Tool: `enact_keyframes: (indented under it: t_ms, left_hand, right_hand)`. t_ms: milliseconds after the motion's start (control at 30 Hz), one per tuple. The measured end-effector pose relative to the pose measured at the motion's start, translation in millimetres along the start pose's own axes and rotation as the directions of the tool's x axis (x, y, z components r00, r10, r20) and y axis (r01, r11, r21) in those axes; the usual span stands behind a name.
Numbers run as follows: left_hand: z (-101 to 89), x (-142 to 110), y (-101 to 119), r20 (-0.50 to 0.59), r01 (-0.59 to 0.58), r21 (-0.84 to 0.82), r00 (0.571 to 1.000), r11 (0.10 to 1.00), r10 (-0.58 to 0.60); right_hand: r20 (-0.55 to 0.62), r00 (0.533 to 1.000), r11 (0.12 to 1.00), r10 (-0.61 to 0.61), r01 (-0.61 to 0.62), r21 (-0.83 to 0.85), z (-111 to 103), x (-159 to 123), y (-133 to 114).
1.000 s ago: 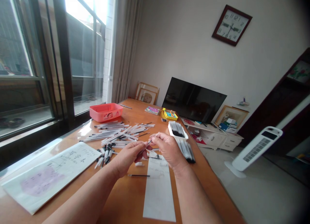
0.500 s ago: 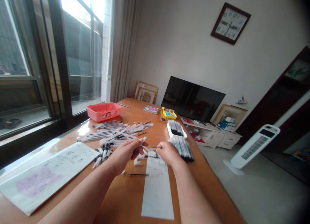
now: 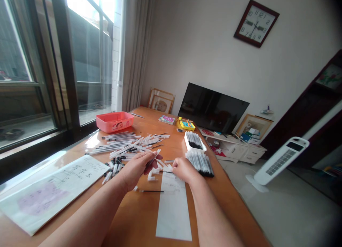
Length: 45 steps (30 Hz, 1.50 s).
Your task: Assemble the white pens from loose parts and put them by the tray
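Observation:
My left hand (image 3: 141,165) is closed around a translucent white pen barrel (image 3: 158,152) that points up and away. My right hand (image 3: 184,167) is closed, fingertips pinched over the top of a white paper strip (image 3: 173,218); anything inside the pinch is hidden. Small white plastic pieces (image 3: 152,176) lie between the hands. A thin black refill (image 3: 152,191) rests nearer to me, its end by the strip. Beyond my left hand are loose pen barrels (image 3: 117,146) and a heap of black and white caps (image 3: 114,169). Bundled clear pens with black ends (image 3: 199,162) lie beside my right hand.
A white box (image 3: 205,148) full of pens stands at the table's right edge. Farther off are a red plastic bin (image 3: 114,123), a booklet (image 3: 167,120) and a yellow box (image 3: 187,125). A writing book (image 3: 50,193) lies at left. A tower fan (image 3: 283,161) stands on the floor.
Both hands stay almost in place, with the left still holding the pen barrel. My right hand has shifted very slightly; the camera view has tilted a little.

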<state>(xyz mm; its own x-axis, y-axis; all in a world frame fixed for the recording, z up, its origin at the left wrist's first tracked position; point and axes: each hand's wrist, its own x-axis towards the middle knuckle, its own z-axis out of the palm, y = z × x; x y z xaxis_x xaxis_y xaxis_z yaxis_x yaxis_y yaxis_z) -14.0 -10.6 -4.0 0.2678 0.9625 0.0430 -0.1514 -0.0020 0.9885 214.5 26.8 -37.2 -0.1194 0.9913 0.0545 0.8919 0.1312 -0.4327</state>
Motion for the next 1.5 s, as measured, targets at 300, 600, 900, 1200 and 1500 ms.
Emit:
enact_keyframes:
  t_ms: [300, 600, 900, 1200, 1500]
  left_hand:
    - [1.1, -1.4, 3.4, 0.004, 0.007, 0.01, 1.0, 1.0, -0.007]
    - [2.4, -3.6, 3.6, 0.049, -0.01, 0.095, 0.999, 0.995, 0.005]
    - [4.7, -5.5, 7.2, 0.125, -0.015, 0.132, 0.992, 0.991, -0.002]
    - [6.1, -5.0, 6.3, 0.135, 0.001, 0.149, 0.991, 0.989, -0.022]
    - [5.8, -5.3, 3.8, 0.116, 0.009, 0.168, 0.993, 0.986, -0.029]
  right_hand:
    - [-0.01, 1.0, 0.99, -0.001, 0.002, 0.142, -5.1, -1.9, 3.1]
    - [-0.058, 0.997, 0.509, -0.059, 0.08, 0.857, -52.8, -29.2, -56.1]
    - [-0.068, 0.988, 0.523, -0.139, 0.132, 0.842, -51.6, -34.8, -65.0]
    - [-0.084, 0.988, 0.58, -0.127, 0.143, 0.802, -52.5, -35.1, -64.8]
    - [-0.085, 0.987, 0.601, -0.139, 0.153, 0.785, -52.8, -35.8, -64.2]
